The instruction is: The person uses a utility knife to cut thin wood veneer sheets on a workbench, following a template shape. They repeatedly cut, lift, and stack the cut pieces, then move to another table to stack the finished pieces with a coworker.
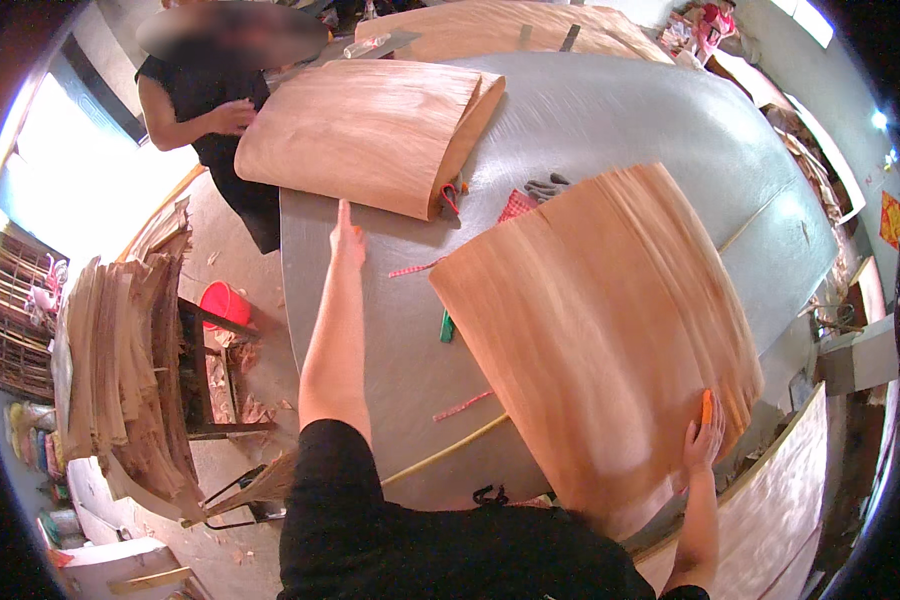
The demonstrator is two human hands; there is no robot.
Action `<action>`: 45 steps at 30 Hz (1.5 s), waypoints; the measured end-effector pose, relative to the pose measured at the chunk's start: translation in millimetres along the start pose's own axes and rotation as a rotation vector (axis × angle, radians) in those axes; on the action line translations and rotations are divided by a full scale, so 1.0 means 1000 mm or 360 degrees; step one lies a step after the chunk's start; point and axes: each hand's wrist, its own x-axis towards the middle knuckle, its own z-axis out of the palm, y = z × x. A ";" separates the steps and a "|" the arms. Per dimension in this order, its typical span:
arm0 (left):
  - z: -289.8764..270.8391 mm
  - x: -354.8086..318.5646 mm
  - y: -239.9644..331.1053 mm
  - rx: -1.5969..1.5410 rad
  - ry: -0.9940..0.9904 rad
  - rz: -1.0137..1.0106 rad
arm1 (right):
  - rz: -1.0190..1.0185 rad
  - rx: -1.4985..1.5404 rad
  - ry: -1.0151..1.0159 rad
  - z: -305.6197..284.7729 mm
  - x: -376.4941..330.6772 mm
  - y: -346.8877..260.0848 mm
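A large sheet of reddish-brown wood veneer [590, 310] lies at an angle across the near right of the metal-topped table [650, 120]. My right hand [706, 440] rests on its near right edge with fingers extended, an orange cover on one finger. My left hand [347, 238] reaches forward over the table, index finger stretched toward a folded veneer bundle [360, 130]; its other fingers look curled, and it holds nothing. A small orange patch shows on that hand too. The fingertip is close to the bundle's near edge; contact cannot be made out.
A co-worker in black [210, 130] stands at the far left beside the bundle. Dark gloves [547, 187], a red checked cloth [517, 205], a green-handled tool [447, 326] and a yellow stick [445, 450] lie around the sheet. Stacked veneer [120, 360] and a red bucket [226, 303] stand left.
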 end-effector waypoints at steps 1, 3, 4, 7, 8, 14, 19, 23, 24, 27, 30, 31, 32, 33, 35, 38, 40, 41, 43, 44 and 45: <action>0.017 -0.001 -0.014 -0.0046 0.0079 -0.0080 | 0.0023 -0.0001 -0.0010 -0.001 -0.001 -0.002; 0.042 -0.001 -0.031 -0.0116 0.0112 -0.0219 | 0.0042 0.0011 -0.0016 -0.005 -0.001 -0.005; 0.052 -0.001 -0.037 -0.0136 0.0072 -0.0277 | 0.0039 0.0029 -0.0017 -0.007 -0.001 -0.007; 0.071 0.017 -0.045 -0.0318 -0.0040 -0.0432 | 0.0006 0.0035 0.0004 0.001 0.000 -0.001; 0.080 0.018 -0.050 -0.0358 -0.0098 -0.0438 | 0.0016 0.0038 0.0007 0.003 0.000 -0.001; 0.115 0.012 -0.051 -0.0434 -0.0156 -0.0353 | 0.0042 0.0026 -0.0019 0.001 0.001 -0.001; 0.115 0.029 -0.055 -0.0631 -0.0191 -0.0232 | 0.0040 0.0074 -0.0030 -0.006 0.007 -0.014; 0.120 0.033 -0.065 -0.0627 -0.0137 -0.0093 | 0.0014 0.0039 -0.0023 -0.003 0.006 -0.010; 0.125 0.029 -0.065 -0.0605 -0.0146 -0.0036 | 0.0004 0.0017 -0.0010 -0.002 0.005 -0.007; 0.141 0.009 -0.055 -0.0545 -0.0106 -0.0071 | 0.0070 0.0021 -0.0057 0.002 0.002 -0.003; 0.153 -0.029 -0.044 -0.0489 -0.0086 -0.0111 | 0.0115 0.0057 -0.0053 -0.003 0.003 -0.007; 0.148 -0.033 -0.044 -0.0551 -0.0127 -0.0112 | 0.0087 0.0063 -0.0045 -0.005 0.006 -0.010; 0.135 -0.033 -0.043 -0.0605 -0.0162 -0.0109 | 0.0058 0.0078 -0.0042 -0.009 0.009 -0.013; 0.121 -0.027 -0.041 -0.0665 -0.0205 -0.0099 | 0.0027 0.0094 -0.0026 -0.009 0.012 -0.015; 0.085 -0.016 -0.035 -0.0703 -0.0343 0.0002 | 0.0025 0.0112 -0.0012 -0.006 0.013 -0.014; 0.049 -0.053 -0.017 -0.0516 -0.0208 -0.0030 | 0.0070 0.0123 -0.0027 -0.010 0.007 -0.012; 0.005 -0.061 -0.011 -0.0422 -0.0164 -0.0091 | 0.0047 0.0128 -0.0004 -0.010 0.008 -0.013; -0.006 -0.078 -0.006 -0.0407 -0.0175 -0.0113 | 0.0033 0.0111 0.0012 -0.009 0.006 -0.010; -0.050 -0.079 -0.004 -0.0322 -0.0197 -0.0192 | -0.0004 0.0107 0.0020 -0.009 0.005 -0.009; -0.065 -0.080 -0.006 -0.0211 -0.0157 -0.0171 | -0.0009 0.0101 0.0021 -0.009 0.006 -0.008; -0.078 -0.080 -0.009 -0.0100 -0.0117 -0.0152 | -0.0013 0.0096 0.0022 -0.009 0.006 -0.007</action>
